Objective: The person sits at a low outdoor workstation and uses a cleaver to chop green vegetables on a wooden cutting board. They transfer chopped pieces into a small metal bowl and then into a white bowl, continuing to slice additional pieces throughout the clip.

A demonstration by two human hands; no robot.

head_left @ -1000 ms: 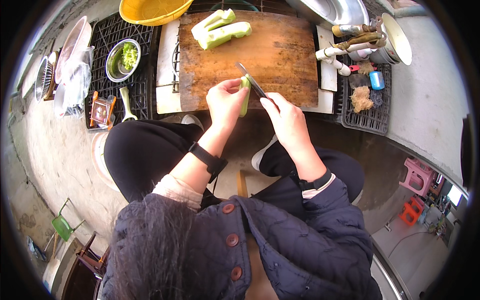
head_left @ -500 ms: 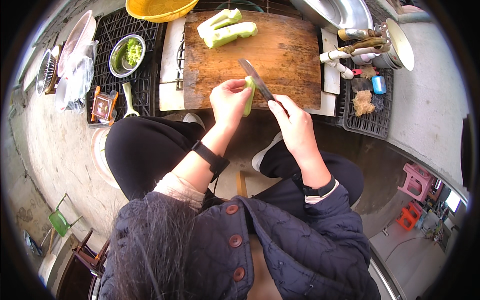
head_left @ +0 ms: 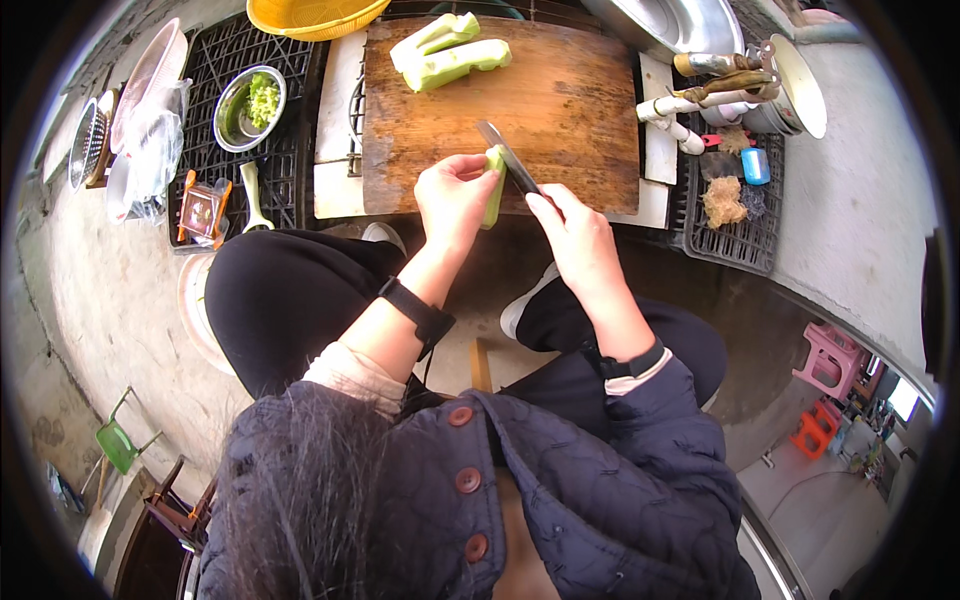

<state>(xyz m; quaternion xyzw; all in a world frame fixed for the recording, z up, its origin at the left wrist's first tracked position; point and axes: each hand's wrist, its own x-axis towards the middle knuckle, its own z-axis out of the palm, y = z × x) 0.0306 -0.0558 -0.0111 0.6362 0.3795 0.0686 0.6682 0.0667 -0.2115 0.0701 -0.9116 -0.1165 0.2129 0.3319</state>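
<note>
The left hand (head_left: 447, 200) pinches a green stem (head_left: 493, 202) at the board's (head_left: 570, 110) six o'clock edge. The right hand (head_left: 580, 235) wraps its fingers round a knife (head_left: 511, 161), blade just beside the stem. Fat stems (head_left: 457, 65) lie at eleven o'clock. A bowl (head_left: 230, 124) sits at nine. A blue thing (head_left: 755, 166) at three may have writing, too small to read.

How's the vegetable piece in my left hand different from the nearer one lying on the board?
The held piece looks slimmer than the board piece. The held piece points forward; the board piece lies nearly crosswise. Your left hand grips the held piece; the board piece rests unheld. Both look green.
</note>
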